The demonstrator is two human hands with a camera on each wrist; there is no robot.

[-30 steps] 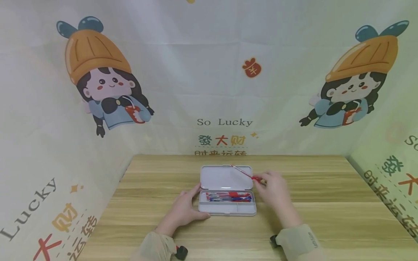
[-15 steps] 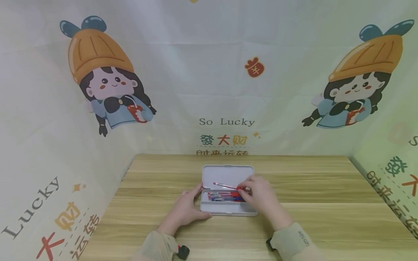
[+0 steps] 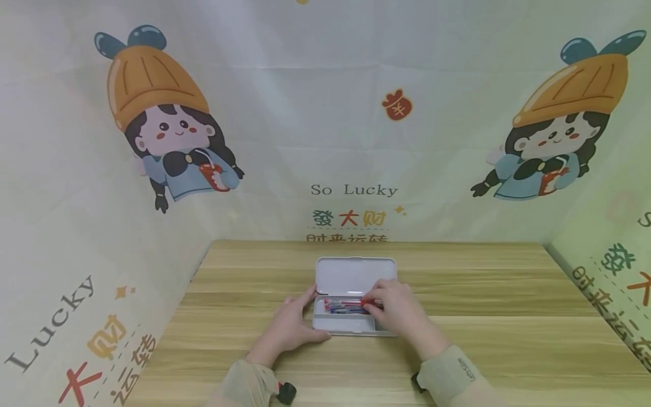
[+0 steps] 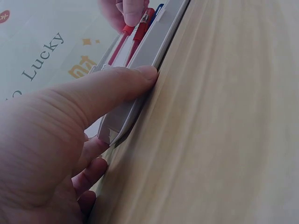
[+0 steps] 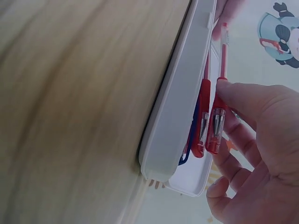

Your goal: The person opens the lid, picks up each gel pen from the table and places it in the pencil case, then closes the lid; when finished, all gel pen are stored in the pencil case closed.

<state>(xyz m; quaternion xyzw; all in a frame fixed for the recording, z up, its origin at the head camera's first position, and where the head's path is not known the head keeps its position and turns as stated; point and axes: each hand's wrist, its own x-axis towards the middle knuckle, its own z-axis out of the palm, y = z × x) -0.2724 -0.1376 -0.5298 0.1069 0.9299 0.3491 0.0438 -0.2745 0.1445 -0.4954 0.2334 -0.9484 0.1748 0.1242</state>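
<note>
A white pencil case (image 3: 343, 324) lies on the wooden table with its lid (image 3: 351, 273) folded back. Several red and blue gel pens (image 3: 344, 310) lie in its long rear compartment. My left hand (image 3: 289, 328) holds the case's left end, thumb (image 4: 133, 79) on the front wall and fingers behind. Over the right end of the case, my right hand (image 3: 399, 306) pinches a red gel pen (image 5: 218, 105) between thumb and fingers. That pen lies level, beside another red pen (image 5: 202, 119) and a blue one. My right hand hides the right front compartment.
The wooden table (image 3: 508, 316) reaches out on both sides of the case. A printed cloth (image 3: 285, 130) stands behind it and along the sides. Black wrist cameras (image 3: 286, 393) sit below the sleeves.
My right hand has carried the red pen left and down from beside the lid to the rear compartment, turning it nearly level. The left hand stays on the case.
</note>
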